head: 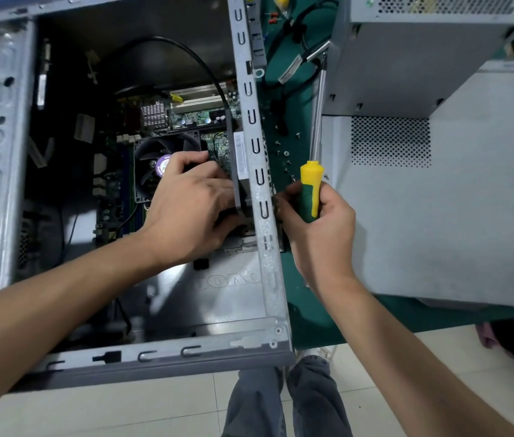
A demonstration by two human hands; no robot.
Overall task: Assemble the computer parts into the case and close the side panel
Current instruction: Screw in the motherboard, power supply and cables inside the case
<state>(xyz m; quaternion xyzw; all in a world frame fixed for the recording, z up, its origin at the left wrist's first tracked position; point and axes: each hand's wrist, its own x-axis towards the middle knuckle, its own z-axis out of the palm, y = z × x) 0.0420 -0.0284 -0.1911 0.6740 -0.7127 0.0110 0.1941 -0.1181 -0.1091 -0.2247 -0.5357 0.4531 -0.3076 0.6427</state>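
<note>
One view only, from your head, looking steeply down and slightly forward. You stand at the near edge of the green mat (306,313), close over the open case (258,197), which fills the left and centre of the view. Your left hand (186,209) and right hand (318,225) enter from the bottom corners, near the lens. Wide angle bends the case frame and rims. At the bottom edge you see your own legs (284,402) and floor tiles (116,408). The upper right takes in a second case (457,197) on the mat. No second view to overlap.
</note>
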